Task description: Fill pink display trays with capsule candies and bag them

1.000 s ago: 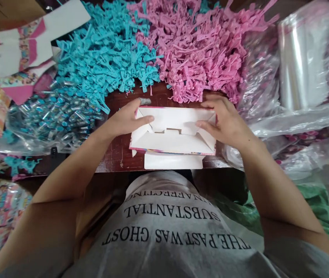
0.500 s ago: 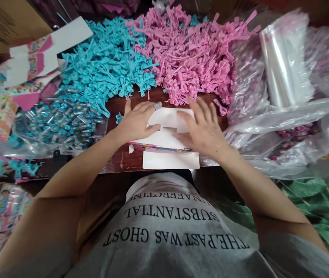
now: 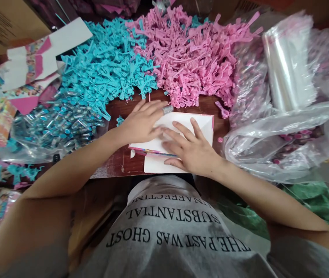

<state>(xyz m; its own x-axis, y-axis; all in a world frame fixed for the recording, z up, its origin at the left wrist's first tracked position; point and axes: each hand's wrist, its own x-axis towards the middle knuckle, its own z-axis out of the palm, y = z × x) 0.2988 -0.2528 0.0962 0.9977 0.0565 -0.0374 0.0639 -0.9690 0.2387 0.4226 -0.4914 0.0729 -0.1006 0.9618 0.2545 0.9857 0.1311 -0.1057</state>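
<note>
A white card package with pink printed edges lies on the dark red table in front of me, and a white flap sticks out below its near edge. My left hand rests on the package's left part, fingers stretched out, with something grey around one finger. Pressed on the middle and right of the card, my right hand has its fingers spread and its thumb over the near flap. Both hands lie close together at the fingertips. What is inside the package cannot be seen.
Turquoise plastic pieces and pink plastic pieces are heaped behind. Small blue-capped tubes lie in a bag at left, under printed cards. Clear bags stand at right. A pink dot-like piece lies beside the package.
The raised white flap with the slot has been folded down, and the package now lies flat. My right hand has moved toward me and left, onto the card.
</note>
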